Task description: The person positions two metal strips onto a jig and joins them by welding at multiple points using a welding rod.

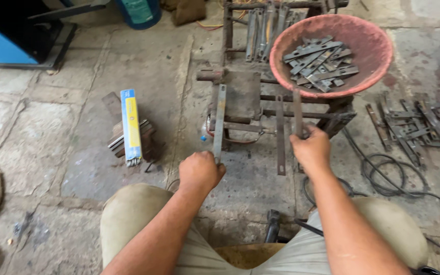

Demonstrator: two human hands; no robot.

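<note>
**A:** I'm on the head view now. What have you got?

**B:** Left hand (199, 170), lower centre of the frame, has its grip closed round the bottom end of a long flat grey steel strip (219, 122). The strip stands nearly upright and its top reaches the rusty welded iron frame (240, 97) that serves as the worktop.

**A:** And the right?

**B:** Right hand (310, 148), just right of centre, fingers closed on a second darker flat steel bar (297, 114), held upright against the frame's rails. Between the two hands a third flat bar with a hole near its end (280, 136) lies over the rails, touched by no one.

**A:** How far along, would you say?

**B:** My judgement: early to middle. The round faded red metal basin (367, 71) at upper right holds a heap of short cut steel pieces (318, 62), and more strips lie scattered on the concrete floor (62, 122) at the right edge. Plenty left unplaced, I reckon.

**A:** Any joining done?

**B:** Cannot tell. A yellow-and-blue box of welding rods (130, 126) sits left of centre, apart from both hands, untouched.
</note>
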